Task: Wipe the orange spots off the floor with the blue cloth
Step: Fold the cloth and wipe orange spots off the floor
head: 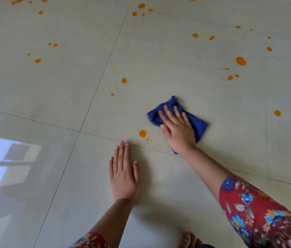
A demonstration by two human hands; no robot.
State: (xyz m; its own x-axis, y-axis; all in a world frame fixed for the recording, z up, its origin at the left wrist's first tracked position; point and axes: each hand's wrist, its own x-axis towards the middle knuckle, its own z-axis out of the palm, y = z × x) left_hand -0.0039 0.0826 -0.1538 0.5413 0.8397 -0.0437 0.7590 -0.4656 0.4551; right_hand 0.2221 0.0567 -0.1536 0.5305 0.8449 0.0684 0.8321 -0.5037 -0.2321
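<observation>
Pale glossy tile floor [159, 59], dark grout lines crossing, window reflection at near left. Red floral sleeves [259, 212] at near right and near bottom edge. Blue cloth [199, 123], crumpled, flat on floor right of centre. Right hand [177, 128], fingers spread, palm pressed on cloth, not closed around it. Left hand [123, 174], open and empty, flat on floor nearer and to the left. Orange spots [240, 61], scattered across far floor and right side. Nearest orange spot [143, 133], just left of cloth, apart from it, beyond left fingertips.
</observation>
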